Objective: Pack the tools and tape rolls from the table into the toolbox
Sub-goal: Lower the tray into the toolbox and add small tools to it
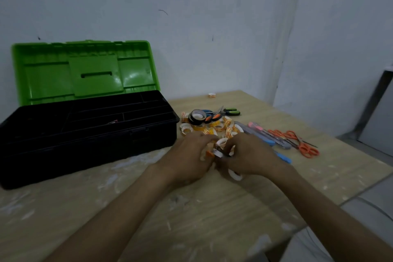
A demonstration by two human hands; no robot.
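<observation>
The left hand (191, 155) is gripping an orange piece (209, 152) and the right hand (253, 155) is clutching small rolls (235, 175), just before the pile (212, 128), right of the open toolbox (85, 134). Overfilled fingers are risking a roll slipping and rolling off the table (191, 219).

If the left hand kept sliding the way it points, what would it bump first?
Probably the heap of tape rolls just beyond the left hand, which grips a small orange thing. The right hand is close beside that line and might get brushed; depth is unclear.
</observation>
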